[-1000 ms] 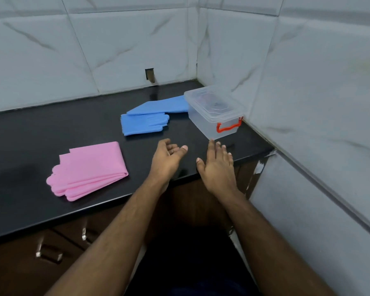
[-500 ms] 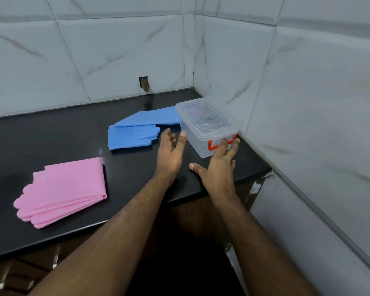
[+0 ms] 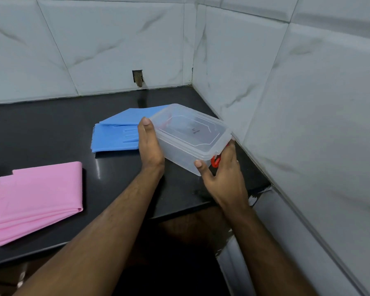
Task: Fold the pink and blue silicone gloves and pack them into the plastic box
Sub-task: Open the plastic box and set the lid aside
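A clear plastic box [image 3: 188,133] with its lid on and a red latch sits tilted near the right corner of the black counter. My left hand [image 3: 151,146] presses flat against its left side. My right hand [image 3: 224,171] grips its near right end, over the red latch. The box is held between both hands. The blue gloves [image 3: 115,133] lie flat just left of the box, partly hidden behind my left hand. Folded pink gloves [image 3: 36,197] lie at the counter's front left, apart from both hands.
The black counter [image 3: 51,129] ends in a front edge below my forearms, with brown cabinet doors underneath. White marble-look tiled walls [image 3: 308,103] close in at the back and right. A small dark hole [image 3: 137,77] is in the back wall.
Both hands moved forward from the counter's front edge to the box and closed around its sides. The box now sits tilted and slightly nearer. The view moved closer.
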Action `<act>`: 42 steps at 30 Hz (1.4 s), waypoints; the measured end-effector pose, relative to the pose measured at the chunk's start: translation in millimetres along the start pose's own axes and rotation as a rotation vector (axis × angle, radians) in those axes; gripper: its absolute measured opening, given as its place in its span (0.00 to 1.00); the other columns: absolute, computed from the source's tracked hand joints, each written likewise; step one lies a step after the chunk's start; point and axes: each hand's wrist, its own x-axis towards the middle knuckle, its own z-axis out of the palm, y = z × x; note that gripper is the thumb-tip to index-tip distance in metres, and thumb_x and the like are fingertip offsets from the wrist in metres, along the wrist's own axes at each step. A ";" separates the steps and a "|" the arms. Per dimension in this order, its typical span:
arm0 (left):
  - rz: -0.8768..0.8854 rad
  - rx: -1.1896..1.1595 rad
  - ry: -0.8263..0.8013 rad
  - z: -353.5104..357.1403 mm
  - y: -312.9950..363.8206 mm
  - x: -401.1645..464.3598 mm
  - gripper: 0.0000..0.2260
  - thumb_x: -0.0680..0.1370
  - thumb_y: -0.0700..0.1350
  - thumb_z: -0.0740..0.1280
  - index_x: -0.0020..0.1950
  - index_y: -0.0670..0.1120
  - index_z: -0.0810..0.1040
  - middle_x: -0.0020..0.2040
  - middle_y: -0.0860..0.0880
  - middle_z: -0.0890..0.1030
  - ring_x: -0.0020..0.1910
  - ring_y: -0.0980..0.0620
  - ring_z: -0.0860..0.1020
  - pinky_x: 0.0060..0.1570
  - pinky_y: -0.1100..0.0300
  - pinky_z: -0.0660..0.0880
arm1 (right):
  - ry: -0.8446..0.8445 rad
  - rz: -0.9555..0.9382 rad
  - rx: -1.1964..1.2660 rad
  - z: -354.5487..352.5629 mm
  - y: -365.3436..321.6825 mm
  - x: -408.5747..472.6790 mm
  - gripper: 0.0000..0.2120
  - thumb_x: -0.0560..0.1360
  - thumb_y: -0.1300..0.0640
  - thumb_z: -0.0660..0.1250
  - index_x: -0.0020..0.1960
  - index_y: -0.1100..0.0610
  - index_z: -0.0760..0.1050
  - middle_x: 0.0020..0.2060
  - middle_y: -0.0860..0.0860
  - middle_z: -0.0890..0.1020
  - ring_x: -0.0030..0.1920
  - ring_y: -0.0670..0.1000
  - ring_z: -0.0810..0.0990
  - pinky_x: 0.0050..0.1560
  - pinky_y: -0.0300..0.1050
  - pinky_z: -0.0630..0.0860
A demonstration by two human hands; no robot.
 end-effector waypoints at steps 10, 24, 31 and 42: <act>0.052 0.074 0.024 -4.1 0.4 -4.2 0.14 0.76 0.58 0.64 0.50 0.47 0.77 0.45 0.55 0.79 0.43 0.58 0.76 0.45 0.61 0.74 | 0.178 -0.021 0.036 6.2 5.5 -1.2 0.39 0.78 0.35 0.64 0.80 0.54 0.56 0.78 0.50 0.62 0.76 0.51 0.67 0.72 0.53 0.72; 0.229 0.122 0.253 -81.1 28.3 -73.2 0.22 0.75 0.49 0.60 0.68 0.47 0.74 0.59 0.53 0.81 0.58 0.56 0.80 0.55 0.58 0.78 | -0.074 -0.096 0.097 18.5 -19.6 -21.5 0.29 0.77 0.28 0.60 0.73 0.39 0.64 0.68 0.33 0.70 0.61 0.32 0.73 0.61 0.38 0.72; 0.333 0.200 0.322 -120.3 40.1 -91.1 0.19 0.85 0.46 0.58 0.74 0.43 0.72 0.71 0.48 0.77 0.70 0.49 0.75 0.70 0.44 0.73 | -0.166 -0.112 0.198 45.2 -54.6 -37.3 0.42 0.69 0.22 0.62 0.74 0.45 0.64 0.69 0.40 0.70 0.66 0.38 0.71 0.61 0.33 0.69; 0.180 0.153 0.132 -136.5 52.5 -87.1 0.23 0.82 0.60 0.64 0.76 0.57 0.67 0.70 0.60 0.76 0.71 0.57 0.74 0.70 0.50 0.74 | 0.067 0.082 0.485 66.5 -77.8 -40.0 0.34 0.77 0.33 0.65 0.76 0.51 0.66 0.68 0.48 0.77 0.66 0.50 0.78 0.63 0.55 0.80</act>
